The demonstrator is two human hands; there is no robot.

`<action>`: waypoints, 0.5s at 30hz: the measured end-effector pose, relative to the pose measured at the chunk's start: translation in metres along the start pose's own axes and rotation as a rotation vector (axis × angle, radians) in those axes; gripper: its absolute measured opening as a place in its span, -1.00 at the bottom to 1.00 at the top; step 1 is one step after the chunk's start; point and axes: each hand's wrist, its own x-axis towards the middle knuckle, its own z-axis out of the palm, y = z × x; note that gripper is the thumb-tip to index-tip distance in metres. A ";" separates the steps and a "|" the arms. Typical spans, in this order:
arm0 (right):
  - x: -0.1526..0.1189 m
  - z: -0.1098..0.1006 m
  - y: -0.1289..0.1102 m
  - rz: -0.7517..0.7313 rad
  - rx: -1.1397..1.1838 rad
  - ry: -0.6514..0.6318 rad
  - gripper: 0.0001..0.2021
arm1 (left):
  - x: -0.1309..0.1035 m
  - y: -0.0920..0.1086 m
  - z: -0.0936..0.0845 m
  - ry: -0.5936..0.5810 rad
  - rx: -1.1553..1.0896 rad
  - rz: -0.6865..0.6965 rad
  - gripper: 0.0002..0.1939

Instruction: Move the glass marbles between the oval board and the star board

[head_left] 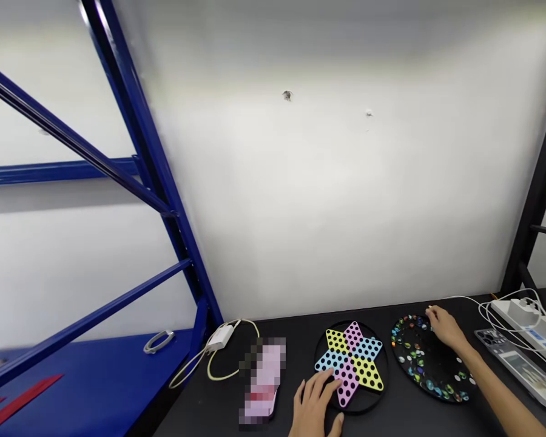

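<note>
My left hand (315,403) rests with fingers spread at the lower left edge of a round black board (377,397), whose star (351,364) has pink, yellow and blue points with dark holes. To its right lies a round black tray (430,358) holding several glass marbles (414,358) in mixed colours, mostly along its left and lower rim. Over the tray's upper right edge is my right hand (443,325), thumb and fingertips pinched together; what they hold, if anything, is too small to make out.
A partly pixelated phone (266,379) lies left of the board, beside a white adapter (221,337) with a looped cable. At right are another phone (523,367) and a white power strip (534,334) with cables. Blue shelf posts (164,176) rise at left.
</note>
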 end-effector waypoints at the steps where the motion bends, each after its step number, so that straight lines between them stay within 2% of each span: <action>1: -0.002 0.002 0.000 -0.011 -0.075 -0.018 -0.69 | 0.000 0.000 0.000 0.003 0.002 0.000 -0.53; 3: -0.004 0.007 -0.003 -0.037 -0.224 -0.060 -0.74 | 0.000 0.000 0.000 0.003 0.001 -0.005 -0.53; 8: -0.002 0.017 -0.018 -0.120 -0.509 -0.138 -0.70 | 0.001 0.002 -0.002 -0.017 0.001 -0.027 -0.52; 15: 0.003 0.021 -0.028 -0.224 -0.710 -0.199 -0.71 | 0.001 0.004 -0.006 -0.030 -0.013 -0.023 -0.53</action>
